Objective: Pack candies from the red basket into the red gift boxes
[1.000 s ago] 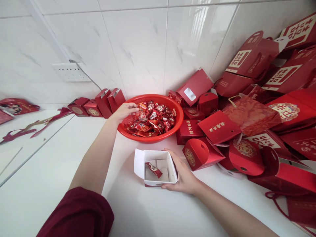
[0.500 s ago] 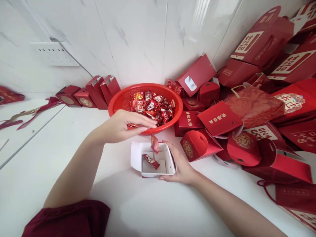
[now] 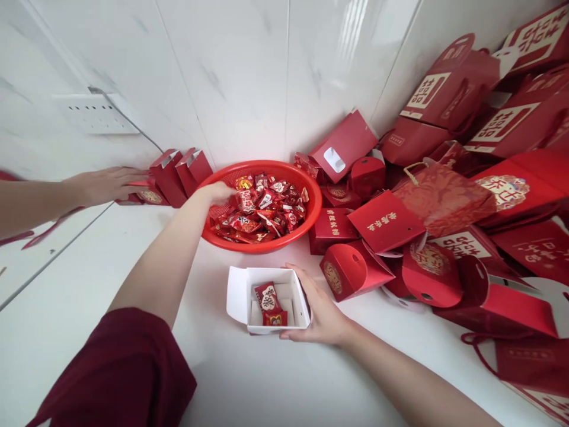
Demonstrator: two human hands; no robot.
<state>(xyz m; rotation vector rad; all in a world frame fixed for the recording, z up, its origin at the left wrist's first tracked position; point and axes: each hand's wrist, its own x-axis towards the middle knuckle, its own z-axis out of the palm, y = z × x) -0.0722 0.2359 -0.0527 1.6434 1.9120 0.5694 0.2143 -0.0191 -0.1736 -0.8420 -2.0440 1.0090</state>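
A white counter (image 3: 89,332) set against a white tiled wall, seen from above by the person working. Their right hand (image 3: 320,308) cups the right side of a small open white box (image 3: 267,299) standing on the counter, fingers curled against its wall, steadying it. Inside the box lie two red wrapped candies (image 3: 269,302). Their left hand (image 3: 217,193), on an arm in a dark red sleeve (image 3: 120,373), reaches into a round red plastic basket (image 3: 311,207) just behind the box; the fingertips rest among a heap of red wrapped sweets (image 3: 262,210), and whether they have closed on one cannot be told. To the right, a large pile of red paper gift boxes and bags (image 3: 444,196) with gold and white lettering fills the corner, reaching up the wall. At the far left, another person's hand (image 3: 104,184) lies flat on a short row of small red boxes (image 3: 171,175) standing along the wall, below a white power socket (image 3: 95,112).
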